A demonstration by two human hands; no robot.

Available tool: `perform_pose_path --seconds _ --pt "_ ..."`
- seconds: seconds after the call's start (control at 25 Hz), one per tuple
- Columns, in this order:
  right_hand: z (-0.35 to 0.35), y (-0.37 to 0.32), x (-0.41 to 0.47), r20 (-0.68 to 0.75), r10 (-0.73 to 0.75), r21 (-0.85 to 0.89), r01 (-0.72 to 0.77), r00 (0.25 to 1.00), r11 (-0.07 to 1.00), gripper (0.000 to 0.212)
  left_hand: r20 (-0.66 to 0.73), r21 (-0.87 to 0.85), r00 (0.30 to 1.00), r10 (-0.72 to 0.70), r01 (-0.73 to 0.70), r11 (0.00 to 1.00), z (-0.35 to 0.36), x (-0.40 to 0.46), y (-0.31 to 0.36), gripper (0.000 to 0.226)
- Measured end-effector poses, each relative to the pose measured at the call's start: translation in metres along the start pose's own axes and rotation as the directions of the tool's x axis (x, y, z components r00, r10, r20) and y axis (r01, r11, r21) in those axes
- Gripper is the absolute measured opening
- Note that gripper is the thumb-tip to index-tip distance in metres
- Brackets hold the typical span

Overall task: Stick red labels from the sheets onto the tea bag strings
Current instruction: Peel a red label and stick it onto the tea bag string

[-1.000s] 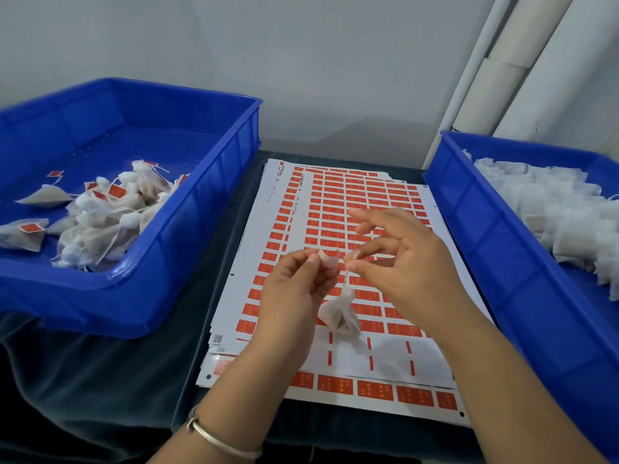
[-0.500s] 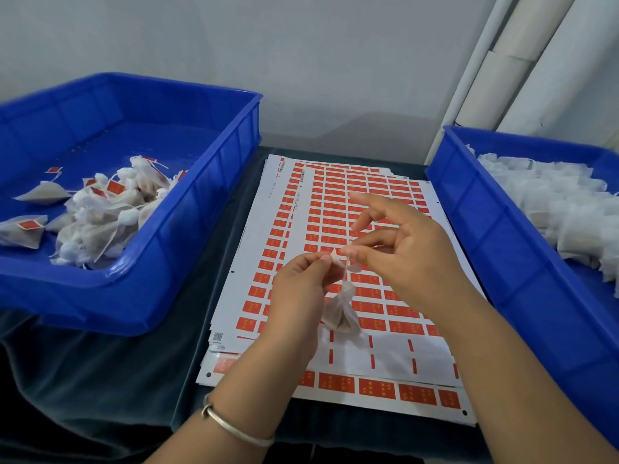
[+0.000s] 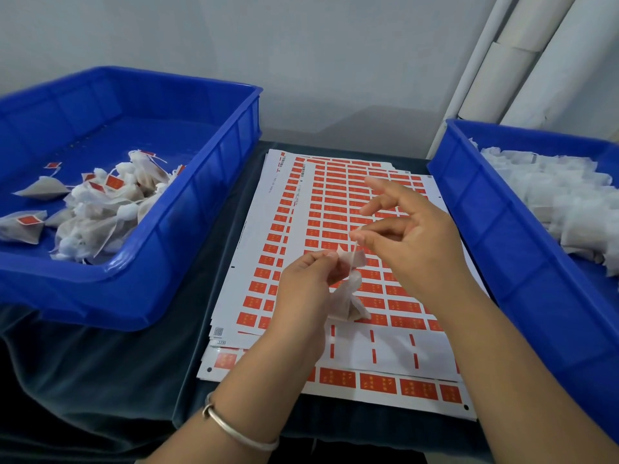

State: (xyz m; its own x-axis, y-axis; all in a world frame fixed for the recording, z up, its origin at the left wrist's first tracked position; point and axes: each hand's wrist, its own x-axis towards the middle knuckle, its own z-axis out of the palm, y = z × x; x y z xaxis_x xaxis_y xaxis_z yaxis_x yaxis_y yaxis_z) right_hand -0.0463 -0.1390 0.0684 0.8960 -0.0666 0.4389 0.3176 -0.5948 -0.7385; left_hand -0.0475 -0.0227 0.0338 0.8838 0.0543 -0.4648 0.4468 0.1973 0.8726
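Left hand (image 3: 306, 279) pinching tea bag (image 3: 348, 298) above label sheets (image 3: 335, 236). Right hand (image 3: 407, 242) pinching string end, other fingers spread. Risk: thin string slipping free or tangling before a red label goes on.

My one head camera looks forward and down, close over the tabletop (image 3: 100, 363), wall across the frame's top.
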Motion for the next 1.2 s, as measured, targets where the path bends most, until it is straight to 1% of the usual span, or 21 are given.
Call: perform_pose_path --seconds 0.12,0.24,0.28,0.36,0.52,0.64,0.72,0.8,0.88,0.92,1.0,1.04,1.12,1.2 --pt "0.0 0.002 0.0 -0.007 0.007 0.0 -0.007 1.0 1.0 0.065 0.051 0.007 0.999 0.003 -0.003 1.0 0.0 0.0 0.001 0.022" --pt "0.0 0.003 0.001 -0.008 0.006 0.0 -0.006 1.0 1.0 0.065 0.127 0.094 0.992 0.014 -0.026 0.995 -0.002 0.002 0.001 0.011" --pt "0.0 0.002 0.001 -0.006 0.005 -0.001 -0.005 1.0 1.0 0.066 0.186 0.079 0.982 0.041 -0.057 0.995 -0.004 0.003 0.0 0.01" --pt "0.0 0.002 0.001 -0.004 0.003 -0.002 -0.003 1.0 1.0 0.066 0.308 -0.005 0.945 0.106 -0.11 0.994 -0.008 0.006 -0.005 0.012" --pt "-0.001 0.003 0.0 -0.01 0.004 0.01 -0.004 1.0 1.0 0.063 0.409 -0.065 0.903 0.132 -0.115 0.991 -0.015 0.01 -0.012 0.013" --pt "-0.003 0.001 0.0 -0.011 -0.004 0.021 0.004 1.0 1.0 0.063 0.42 -0.081 0.899 0.122 -0.097 0.992 -0.014 0.008 -0.008 0.019" --pt "-0.005 -0.001 0.0 0.0 -0.02 0.022 0.02 1.0 1.0 0.063 0.374 -0.09 0.926 0.046 -0.013 0.996 -0.015 0.008 -0.006 0.023" --pt "-0.007 -0.005 -0.001 0.021 -0.042 0.021 0.041 0.999 0.999 0.062 0.396 -0.122 0.918 0.031 0.019 0.992 -0.016 0.009 -0.006 0.024" --pt "-0.009 -0.009 -0.002 0.037 -0.073 0.021 0.073 0.997 0.997 0.063 0.457 -0.165 0.889 0.016 0.067 0.984 -0.019 0.01 -0.005 0.024" --pt "-0.01 -0.011 -0.002 0.042 -0.088 0.023 0.087 0.995 0.996 0.063 0.499 -0.16 0.867 0.001 0.091 0.983 -0.021 0.011 -0.005 0.023" --pt "-0.012 -0.015 -0.003 0.05 -0.108 0.034 0.107 0.993 0.994 0.062 0.583 -0.137 0.812 -0.005 0.104 0.985 -0.023 0.011 -0.004 0.031" --pt "-0.013 -0.017 -0.003 0.052 -0.117 0.039 0.115 0.992 0.993 0.062 0.613 -0.13 0.79 0.006 0.092 0.987 -0.024 0.011 -0.004 0.033" --pt "-0.015 -0.02 -0.003 0.056 -0.132 0.042 0.13 0.99 0.991 0.062 0.657 -0.11 0.753 0.042 0.04 0.993 -0.025 0.011 -0.005 0.025" --pt "-0.016 -0.023 -0.003 0.06 -0.143 0.042 0.141 0.988 0.989 0.061 0.686 -0.1 0.723 0.075 -0.009 0.995 -0.028 0.009 -0.006 0.025"
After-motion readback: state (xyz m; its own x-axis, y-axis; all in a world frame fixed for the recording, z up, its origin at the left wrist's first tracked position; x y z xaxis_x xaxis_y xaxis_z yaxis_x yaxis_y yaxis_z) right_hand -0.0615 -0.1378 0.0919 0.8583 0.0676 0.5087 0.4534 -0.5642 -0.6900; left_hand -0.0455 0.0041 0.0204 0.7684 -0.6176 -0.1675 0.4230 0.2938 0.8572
